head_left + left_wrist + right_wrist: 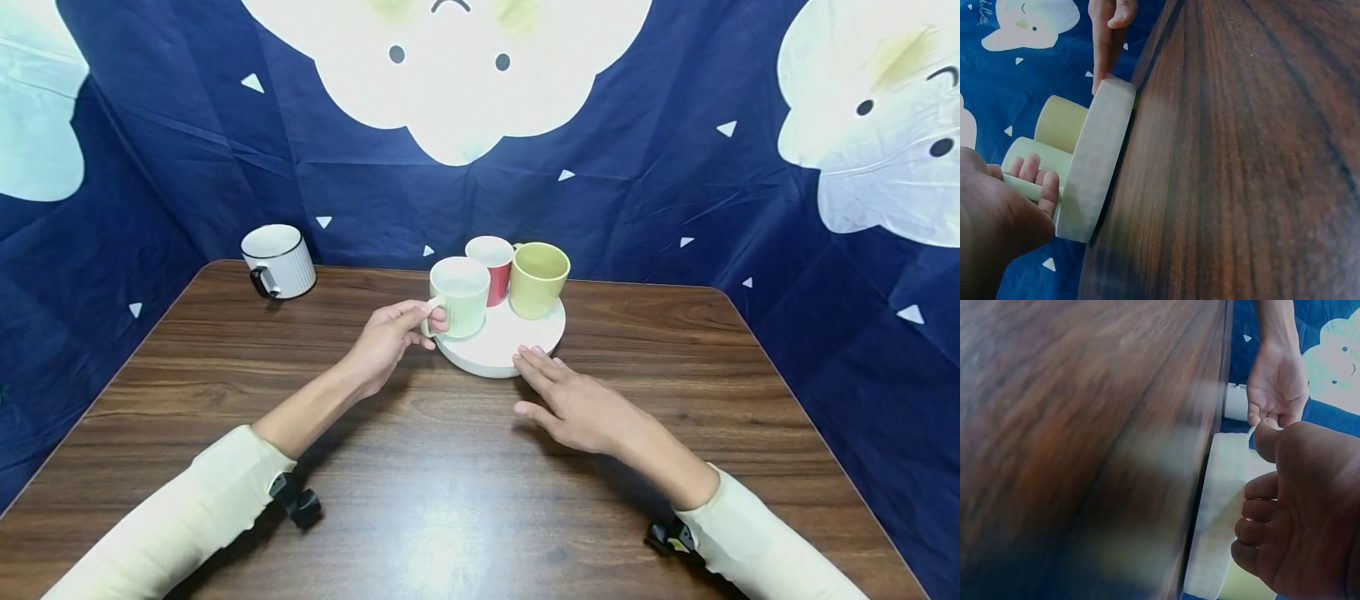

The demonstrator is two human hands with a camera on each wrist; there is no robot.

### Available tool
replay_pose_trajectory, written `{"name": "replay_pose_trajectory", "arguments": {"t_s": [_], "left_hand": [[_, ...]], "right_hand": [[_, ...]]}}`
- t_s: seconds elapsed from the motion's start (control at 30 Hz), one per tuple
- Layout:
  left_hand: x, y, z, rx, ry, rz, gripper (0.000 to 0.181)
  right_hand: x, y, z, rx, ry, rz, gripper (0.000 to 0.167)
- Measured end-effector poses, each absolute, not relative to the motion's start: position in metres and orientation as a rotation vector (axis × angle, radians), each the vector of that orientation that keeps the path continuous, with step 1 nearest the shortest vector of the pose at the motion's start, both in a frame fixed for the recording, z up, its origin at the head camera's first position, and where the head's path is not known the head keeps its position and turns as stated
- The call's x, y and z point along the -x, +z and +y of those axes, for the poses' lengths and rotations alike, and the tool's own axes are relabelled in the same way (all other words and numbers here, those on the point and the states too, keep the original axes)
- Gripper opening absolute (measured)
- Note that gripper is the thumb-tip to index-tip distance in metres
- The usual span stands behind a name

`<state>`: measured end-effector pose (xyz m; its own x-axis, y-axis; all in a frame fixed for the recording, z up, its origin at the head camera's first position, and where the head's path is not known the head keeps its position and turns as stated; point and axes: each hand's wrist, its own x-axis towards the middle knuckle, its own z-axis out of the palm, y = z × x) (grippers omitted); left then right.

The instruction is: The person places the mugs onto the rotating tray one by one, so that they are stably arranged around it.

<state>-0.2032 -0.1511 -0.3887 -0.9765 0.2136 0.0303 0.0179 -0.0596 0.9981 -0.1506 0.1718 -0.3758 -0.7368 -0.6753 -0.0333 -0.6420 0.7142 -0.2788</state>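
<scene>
Fingers and thumb of my left hand [386, 346] pinched the handle [425, 327] of the pale green mug [467, 304], as seen from my head. That mug stood upright at the left part of the white tray [487, 354], though I could not tell whether its base was fully down. Behind and just right of it was the red cup [498, 283], with the yellow-green mug [534, 287] at its right, both on the tray. With fingers extended, my right hand [581, 404] gripped nothing; its fingertips were at the tray's near right edge. Well apart, at the table's far left, stood the white mug [288, 262] with a black rim. Cream sleeves [183, 508] covered my forearms above the wooden table [420, 467], and a blue backdrop [187, 108] hung behind.

From my left wrist, I saw fingers beneath and around the pale green handle, close to the tray's side wall, and my right hand at the tray's other end.

From my right wrist, my fingertips lay along the tray's rim, the thumb apart from them; beyond, my left hand partly hid the white mug.
</scene>
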Motion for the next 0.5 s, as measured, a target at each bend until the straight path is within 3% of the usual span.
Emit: {"name": "replay_pose_trajectory", "arguments": {"t_s": [0.5], "left_hand": [[0.2021,-0.3890,-0.1432,-0.174,2.153,2.112,0.036]], "right_hand": [[0.1450,-0.3750,0.1667,1.099,-0.335,2.812,0.076]]}}
